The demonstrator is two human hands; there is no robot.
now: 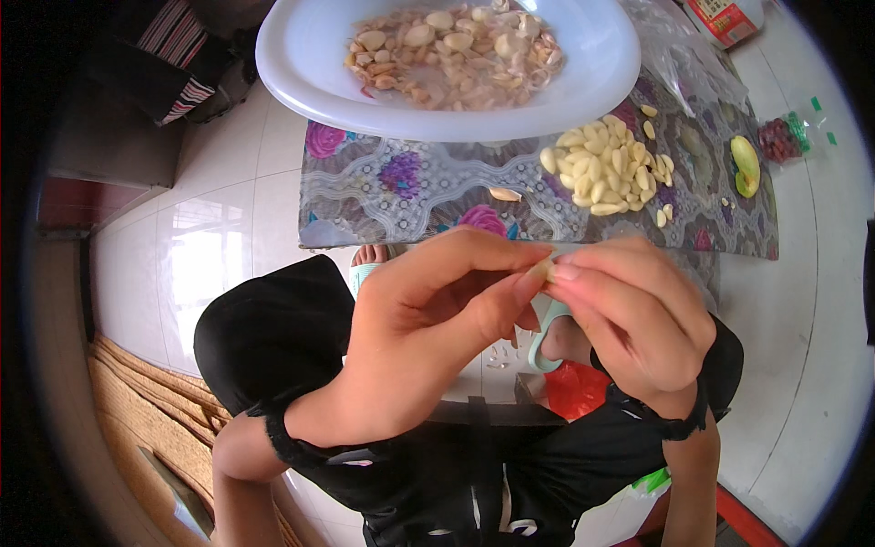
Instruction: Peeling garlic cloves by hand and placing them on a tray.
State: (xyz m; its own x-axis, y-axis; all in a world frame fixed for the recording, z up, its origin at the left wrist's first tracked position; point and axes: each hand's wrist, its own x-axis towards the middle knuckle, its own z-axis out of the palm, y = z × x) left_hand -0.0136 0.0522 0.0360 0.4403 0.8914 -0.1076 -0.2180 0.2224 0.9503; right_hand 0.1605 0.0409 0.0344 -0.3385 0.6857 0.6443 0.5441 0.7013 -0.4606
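My left hand (431, 328) and my right hand (632, 308) meet in front of the table edge, fingertips pinching one small garlic clove (547, 270) between them. Most of the clove is hidden by the fingers. Beyond the hands, a heap of peeled garlic cloves (605, 164) rests on a flowered tablecloth (437, 167). One clove with brownish skin (505, 195) lies apart to the left of the heap. Farther back stands a white plastic basin (444, 123), holding unpeeled cloves and loose skins (458, 61).
On the table's right lies a yellow-green piece of produce (745, 166), with a clear plastic bag (683, 48) behind it. A packet of dark red fruit (779, 140) and a labelled container (724, 20) are farther right. Below are a red plastic bag (576, 388) and skin scraps (499, 359) on the floor.
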